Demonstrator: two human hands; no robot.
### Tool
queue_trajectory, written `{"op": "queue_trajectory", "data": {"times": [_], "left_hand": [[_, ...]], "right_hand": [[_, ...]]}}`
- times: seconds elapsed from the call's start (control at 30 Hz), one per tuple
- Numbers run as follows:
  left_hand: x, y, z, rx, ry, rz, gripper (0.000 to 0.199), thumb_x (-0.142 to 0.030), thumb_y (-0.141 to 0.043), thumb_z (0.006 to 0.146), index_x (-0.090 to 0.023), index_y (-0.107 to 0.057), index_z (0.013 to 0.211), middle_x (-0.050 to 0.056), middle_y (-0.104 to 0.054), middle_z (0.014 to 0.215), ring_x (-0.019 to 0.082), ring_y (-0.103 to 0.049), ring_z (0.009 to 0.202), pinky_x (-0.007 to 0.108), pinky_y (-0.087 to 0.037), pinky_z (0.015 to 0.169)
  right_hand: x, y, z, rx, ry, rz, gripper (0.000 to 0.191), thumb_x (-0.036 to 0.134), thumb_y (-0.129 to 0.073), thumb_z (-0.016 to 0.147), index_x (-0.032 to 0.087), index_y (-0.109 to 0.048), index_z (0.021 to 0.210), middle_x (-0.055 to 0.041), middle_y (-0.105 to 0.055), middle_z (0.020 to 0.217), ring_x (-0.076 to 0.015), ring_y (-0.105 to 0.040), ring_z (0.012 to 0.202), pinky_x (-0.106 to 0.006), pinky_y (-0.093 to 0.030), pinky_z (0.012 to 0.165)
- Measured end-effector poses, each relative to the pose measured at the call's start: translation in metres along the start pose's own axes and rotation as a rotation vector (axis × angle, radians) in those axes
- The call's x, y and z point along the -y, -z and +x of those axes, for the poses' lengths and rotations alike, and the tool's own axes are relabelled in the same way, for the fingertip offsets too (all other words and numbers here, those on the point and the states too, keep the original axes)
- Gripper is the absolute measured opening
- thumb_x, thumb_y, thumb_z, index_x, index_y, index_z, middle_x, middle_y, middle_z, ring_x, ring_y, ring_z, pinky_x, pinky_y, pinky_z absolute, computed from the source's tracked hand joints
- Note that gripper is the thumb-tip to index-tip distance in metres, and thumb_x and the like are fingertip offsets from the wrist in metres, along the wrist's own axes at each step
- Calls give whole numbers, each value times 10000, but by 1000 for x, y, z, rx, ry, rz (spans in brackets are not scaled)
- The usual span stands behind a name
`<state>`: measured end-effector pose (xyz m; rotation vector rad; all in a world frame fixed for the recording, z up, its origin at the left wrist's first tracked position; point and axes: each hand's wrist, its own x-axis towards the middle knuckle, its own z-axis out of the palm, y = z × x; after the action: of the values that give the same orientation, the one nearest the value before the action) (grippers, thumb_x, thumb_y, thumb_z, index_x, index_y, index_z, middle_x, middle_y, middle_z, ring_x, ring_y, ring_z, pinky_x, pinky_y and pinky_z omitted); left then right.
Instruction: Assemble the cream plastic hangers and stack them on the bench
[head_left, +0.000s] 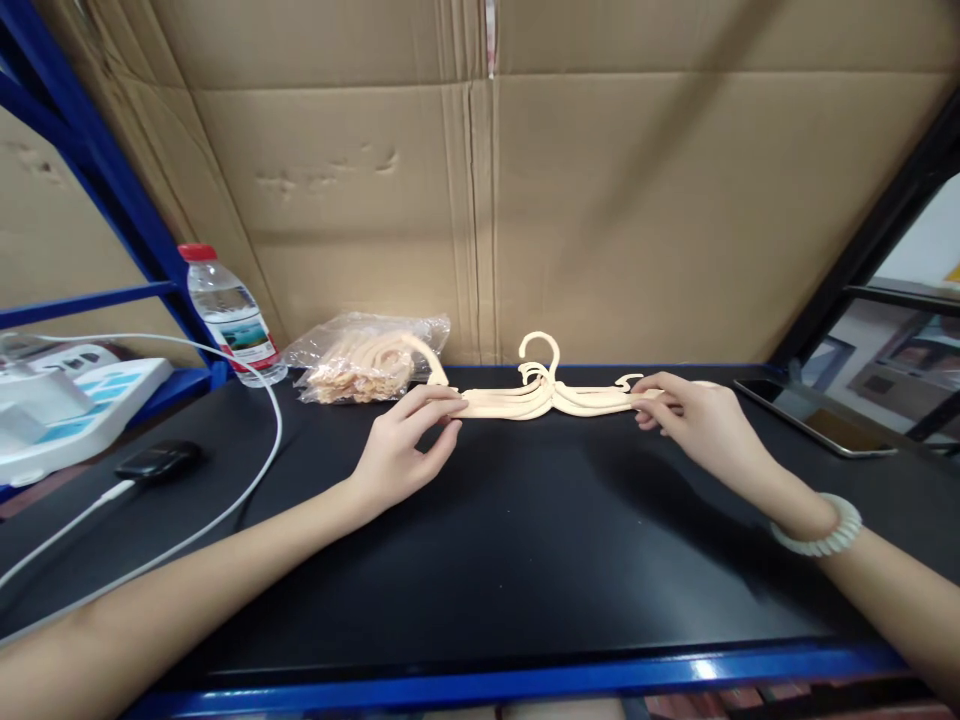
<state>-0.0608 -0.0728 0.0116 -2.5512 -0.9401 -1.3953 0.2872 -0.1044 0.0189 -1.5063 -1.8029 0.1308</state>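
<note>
A cream plastic clothes hanger [517,405] is spread out sideways, its hook pointing up; it looks like a folding kind, or several hangers nested together. My left hand [409,435] pinches its left end between thumb and fingers. At its right end, my right hand [690,415] grips the other arm tip, with the fingertips partly hidden. Behind my left hand lies a clear plastic bag [367,360] with more cream hanger pieces in it. One curved cream hook [426,357] shows between the bag and my left fingers.
On the left of the black tabletop [480,570] stand a water bottle [238,315] with a red cap and a white power strip [82,410]. A black device [159,460] trails a white cable [274,450]. A phone or tablet [814,415] lies right. Cardboard [675,200] walls the back.
</note>
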Motion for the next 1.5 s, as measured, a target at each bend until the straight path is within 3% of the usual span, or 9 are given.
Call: {"op": "queue_trajectory", "data": {"times": [0.13,0.4,0.53,0.67,0.93,1.17,1.27,1.4,1.5], "left_hand": [[-5,1,3,-99,56,-76,115,-213,-609,870,-208,-724,875,59,-690,936,181,-662,893,312,-578,808],[-4,-11,-2,-178,306,-347,73,-241,-657,836,-216,-678,901,32,-544,933,155,-605,863,273,-604,712],[-14,-19,0,-249,413,-500,208,-267,-721,764,-210,-542,854,6,-491,923,148,-613,850,272,-605,695],[-24,-21,1,-269,480,-627,310,-246,-748,722,-213,-461,834,-15,-466,918,133,-635,840,247,-594,677],[-14,-16,-1,-276,625,-662,332,-248,-782,674,-185,-510,854,-11,-500,939,150,-680,829,347,-576,839],[-16,-17,-6,-165,670,-717,347,-279,-773,690,-180,-535,923,26,-600,944,178,-680,861,339,-578,796],[-17,-16,-4,-207,685,-697,344,-286,-772,688,-185,-522,901,19,-602,922,194,-690,882,338,-574,794],[-15,-16,-2,-284,670,-677,378,-278,-782,665,-204,-454,839,-22,-537,879,175,-694,857,328,-568,806],[-14,-16,-1,-298,642,-687,387,-265,-773,669,-212,-422,822,-32,-518,867,155,-682,837,316,-563,807]], "right_hand": [[8,-12,-6,-146,-23,264,234,422,-641,845,221,-681,957,-67,-742,855,-255,-717,796,-368,-597,682],[26,-38,-12,-331,-133,810,253,409,-720,811,199,-658,939,-46,-706,859,-211,-695,866,-401,-614,803],[34,-43,-11,-510,-83,925,192,350,-713,819,234,-588,907,6,-634,853,-165,-660,862,-406,-601,826],[37,-42,-9,-625,-112,1006,327,281,-756,762,264,-448,871,46,-590,844,-149,-644,824,-365,-600,747],[24,-43,-6,-447,-114,1005,488,340,-773,714,260,-299,797,50,-571,815,-147,-630,769,-329,-564,689],[20,-42,-8,-158,-75,932,380,320,-677,795,269,-304,843,70,-512,800,-97,-520,605,-247,-478,546],[23,-38,-7,-163,-111,944,444,323,-705,769,311,-336,1016,70,-529,822,-100,-497,562,-249,-462,502],[25,-33,-5,-218,-179,996,761,304,-733,717,372,-288,1331,71,-532,775,-111,-489,569,-257,-476,507],[24,-35,-6,-217,-165,1016,759,283,-738,713,378,-351,1360,62,-538,788,-108,-487,573,-269,-509,513]]}}
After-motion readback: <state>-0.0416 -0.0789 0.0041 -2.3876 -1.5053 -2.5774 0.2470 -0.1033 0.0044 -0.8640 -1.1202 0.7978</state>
